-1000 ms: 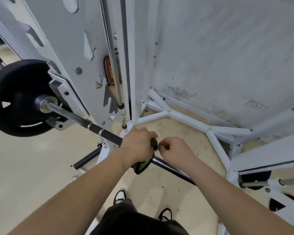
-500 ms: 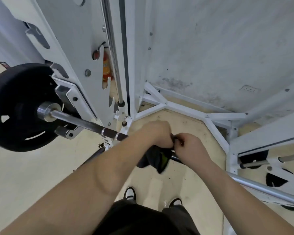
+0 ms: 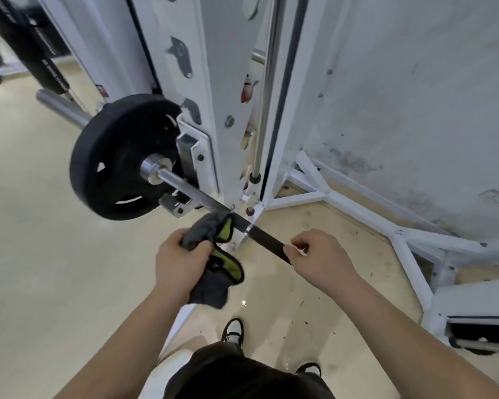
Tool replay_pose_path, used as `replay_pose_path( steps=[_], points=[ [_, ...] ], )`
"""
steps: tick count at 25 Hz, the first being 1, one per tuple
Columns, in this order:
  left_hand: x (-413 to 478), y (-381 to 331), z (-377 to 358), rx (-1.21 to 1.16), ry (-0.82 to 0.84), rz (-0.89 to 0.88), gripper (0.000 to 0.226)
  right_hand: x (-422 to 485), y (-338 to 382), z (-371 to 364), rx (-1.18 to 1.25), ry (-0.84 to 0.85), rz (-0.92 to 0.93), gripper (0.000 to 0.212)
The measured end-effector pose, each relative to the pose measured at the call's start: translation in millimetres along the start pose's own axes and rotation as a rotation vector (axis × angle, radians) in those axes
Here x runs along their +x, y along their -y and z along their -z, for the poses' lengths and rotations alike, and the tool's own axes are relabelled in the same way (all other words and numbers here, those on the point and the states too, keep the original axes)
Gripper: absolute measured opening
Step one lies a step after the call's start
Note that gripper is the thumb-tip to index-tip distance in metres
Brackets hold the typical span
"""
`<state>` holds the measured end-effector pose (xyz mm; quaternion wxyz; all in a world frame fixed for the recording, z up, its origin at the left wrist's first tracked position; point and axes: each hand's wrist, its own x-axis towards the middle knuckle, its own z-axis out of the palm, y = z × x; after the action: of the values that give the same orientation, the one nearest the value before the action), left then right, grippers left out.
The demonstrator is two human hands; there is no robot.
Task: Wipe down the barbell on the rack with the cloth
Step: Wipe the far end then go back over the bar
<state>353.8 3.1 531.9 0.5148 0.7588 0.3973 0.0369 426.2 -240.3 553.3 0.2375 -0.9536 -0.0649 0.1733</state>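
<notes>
- Where the bar [image 3: 213, 207] crosses the white rack [image 3: 213, 82], it rests low on the upright, running from upper left down toward the lower right.
- One black plate [image 3: 118, 156] sits on the bar's left sleeve, just outside the rack, with the chrome sleeve end [image 3: 61, 108] sticking out beyond it to the upper left.
- The left hand [image 3: 179, 266] is closed in a fist around a bunched cloth [image 3: 213, 254]; the cloth is dark grey with a yellow-green panel edged in black.
- The cloth's upper end lies against the bar next to the rack's foot, and the rest hangs down below the fist.
- The right hand [image 3: 320, 257] is curled shut around the bar, further along it to the right, apart from the left hand, and the bar disappears beneath it.
- Between the two hands the bar shows a dark section and a bright ring.
- Beyond the plate, at upper left, a black upright [image 3: 38, 44] carries white lettering, too blurred to read.
- A small label [image 3: 104, 90] on the white post behind the plate is likewise unreadable.
- Two shoes [image 3: 234, 331] stand on the pale floor [image 3: 26, 254] below the hands.
- A scuffed white wall [image 3: 415, 96] rises behind the rack's floor braces.
</notes>
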Motion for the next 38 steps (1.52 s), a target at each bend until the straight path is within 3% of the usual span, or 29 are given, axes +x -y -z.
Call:
replay_pose_path(
  steps=[2,3,5,8,11,13,15,17,20,22,24,26,29,31,34,38],
  points=[
    [-12,5,-26,-0.558,-0.007,0.33,0.019,2,3,0,-0.065,0.054,-0.009,0.018],
    [-19,-1,-48,-0.737,0.035,0.412,0.017,3,3,0,-0.078,0.07,-0.02,0.016],
    [-34,-11,-91,-0.877,0.147,0.438,0.019,4,3,1,-0.065,0.086,-0.034,0.018],
    [-56,-7,-112,-0.713,0.3,0.487,0.026,9,0,4,0.001,0.084,-0.045,0.015],
    [-64,-6,-99,-0.533,0.558,0.518,0.022,14,-1,9,0.038,0.113,-0.036,0.004],
    [-44,-7,-94,-0.631,0.499,0.512,0.022,18,0,12,0.074,0.141,-0.076,0.008],
    [-25,-5,-96,-0.871,0.381,0.527,0.024,22,2,15,0.128,0.158,-0.126,0.011],
    [-35,1,-108,-0.953,0.414,0.556,0.029,25,3,16,0.181,0.175,-0.151,0.016],
    [-89,10,-129,-0.773,0.737,0.557,0.029,27,-1,18,0.249,0.179,-0.183,0.015],
    [-102,6,-124,-0.575,0.793,0.528,0.024,30,1,21,0.276,0.204,-0.185,0.008],
    [-86,1,-100,-0.441,0.633,0.437,0.018,32,8,20,0.212,0.19,-0.153,0.014],
    [-54,-6,-61,-0.344,0.381,0.213,0.011,34,21,14,0.185,0.111,-0.105,0.015],
    [-6,-23,-16,-0.11,0.101,-0.306,0.009,37,44,0,0.209,0.048,-0.076,0.013],
    [24,-31,-20,0.228,-0.013,-0.628,0.021,38,53,-10,0.178,0.06,-0.058,0.018],
    [39,-28,-50,0.611,0.023,-0.648,0.037,41,59,-17,0.126,0.066,-0.074,0.019],
    [19,-20,-53,0.658,0.289,-0.838,0.036,53,57,-13,0.146,0.09,-0.145,0.015]
  ],
)
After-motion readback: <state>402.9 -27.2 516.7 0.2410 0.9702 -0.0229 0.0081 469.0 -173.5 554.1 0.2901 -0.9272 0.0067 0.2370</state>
